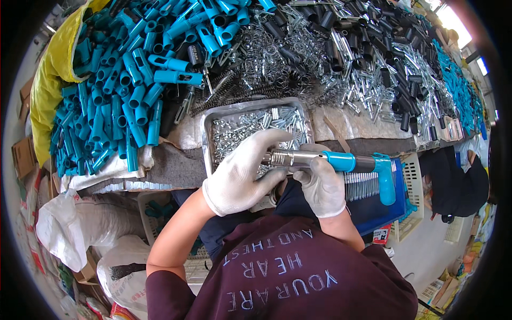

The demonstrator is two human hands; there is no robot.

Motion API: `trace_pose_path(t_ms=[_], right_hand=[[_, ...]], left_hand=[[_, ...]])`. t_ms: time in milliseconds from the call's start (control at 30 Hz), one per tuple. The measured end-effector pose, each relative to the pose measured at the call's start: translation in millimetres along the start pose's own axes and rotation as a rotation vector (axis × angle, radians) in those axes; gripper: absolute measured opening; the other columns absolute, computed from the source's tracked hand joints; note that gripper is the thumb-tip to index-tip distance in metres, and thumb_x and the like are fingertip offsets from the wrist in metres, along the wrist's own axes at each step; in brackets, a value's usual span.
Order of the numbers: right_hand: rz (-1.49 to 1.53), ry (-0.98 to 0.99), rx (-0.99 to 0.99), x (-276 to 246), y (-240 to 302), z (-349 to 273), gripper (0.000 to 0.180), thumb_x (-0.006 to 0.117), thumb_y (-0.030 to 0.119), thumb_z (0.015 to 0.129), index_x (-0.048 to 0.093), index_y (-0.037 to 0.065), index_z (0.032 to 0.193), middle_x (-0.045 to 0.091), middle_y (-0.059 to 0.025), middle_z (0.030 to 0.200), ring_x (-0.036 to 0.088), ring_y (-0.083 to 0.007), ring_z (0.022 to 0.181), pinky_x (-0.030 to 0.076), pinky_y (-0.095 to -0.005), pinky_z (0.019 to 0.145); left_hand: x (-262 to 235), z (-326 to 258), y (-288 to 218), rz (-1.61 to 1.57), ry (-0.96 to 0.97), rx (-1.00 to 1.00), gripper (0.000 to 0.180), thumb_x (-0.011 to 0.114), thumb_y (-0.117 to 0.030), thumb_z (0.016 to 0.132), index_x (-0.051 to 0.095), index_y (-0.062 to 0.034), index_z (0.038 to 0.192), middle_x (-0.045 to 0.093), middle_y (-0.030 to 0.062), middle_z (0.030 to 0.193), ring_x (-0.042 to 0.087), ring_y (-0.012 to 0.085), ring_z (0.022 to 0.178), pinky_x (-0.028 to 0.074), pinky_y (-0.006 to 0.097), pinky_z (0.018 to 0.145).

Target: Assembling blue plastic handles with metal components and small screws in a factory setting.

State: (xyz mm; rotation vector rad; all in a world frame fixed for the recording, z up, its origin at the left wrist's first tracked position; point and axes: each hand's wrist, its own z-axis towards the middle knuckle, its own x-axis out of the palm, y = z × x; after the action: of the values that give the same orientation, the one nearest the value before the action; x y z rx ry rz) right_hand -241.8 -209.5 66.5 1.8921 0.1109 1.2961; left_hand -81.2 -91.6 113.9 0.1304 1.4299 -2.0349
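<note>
Both of my hands wear white knit gloves. Between them lies a nail gun (340,161) with a silver barrel, a teal sleeve, a dark section and a bent teal handle at its right end. My left hand (234,173) curls its thumb and fingers about the barrel's left tip, where a spring-like ring shows. Lower down, my right hand (324,188) grips the middle of the barrel, fingers wrapped beneath it. Directly behind the hands, a metal tray (206,130) holds small silver screws and pins, partly hidden by my left glove.
Teal tubes (133,74) heap up at the left beside a yellow sack (50,96). Springs (261,58), black sleeves and silver rods (368,90) cover the bench's far side. A blue bin (397,210) with thin metal pieces stands right; another person (453,181) is beyond.
</note>
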Motion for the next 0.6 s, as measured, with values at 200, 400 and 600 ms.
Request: trace_pose_path(t_ms=[200, 400, 600], right_hand=[[0.0, -0.054, 0.0, 7, -3, -4, 0.033, 0.065, 0.013, 0.093, 0.057, -0.005, 0.119, 0.068, -0.0159, 0.109, 0.07, -0.0208, 0.092, 0.06, -0.0308, 0.077], [-0.699, 0.187, -0.373, -9, 4, 6, 0.023, 0.072, 0.0, 0.082, 0.065, -0.008, 0.103, 0.072, -0.0161, 0.096, 0.071, -0.0208, 0.085, 0.057, -0.0323, 0.079], [-0.411, -0.204, -0.465, -64, 7, 34, 0.023, 0.06, 0.007, 0.095, 0.059, -0.002, 0.116, 0.068, -0.0168, 0.109, 0.069, -0.0232, 0.091, 0.057, -0.0336, 0.078]], left_hand=[[-8, -6, -1, 0.02, 0.086, -0.264, 0.025, 0.064, -0.016, 0.093, 0.058, 0.0005, 0.111, 0.066, 0.0146, 0.084, 0.067, 0.0326, 0.079, 0.053, 0.039, 0.073], [-25, 4, 5, -0.452, 0.27, -0.909, 0.045, 0.051, -0.041, 0.099, 0.063, -0.0003, 0.085, 0.055, 0.0034, 0.058, 0.051, 0.0113, 0.045, 0.039, 0.026, 0.043], [-48, 25, 48, 0.012, -0.073, -0.707, 0.041, 0.057, -0.04, 0.094, 0.065, 0.0003, 0.093, 0.061, 0.0086, 0.064, 0.06, 0.0161, 0.058, 0.048, 0.033, 0.058]])
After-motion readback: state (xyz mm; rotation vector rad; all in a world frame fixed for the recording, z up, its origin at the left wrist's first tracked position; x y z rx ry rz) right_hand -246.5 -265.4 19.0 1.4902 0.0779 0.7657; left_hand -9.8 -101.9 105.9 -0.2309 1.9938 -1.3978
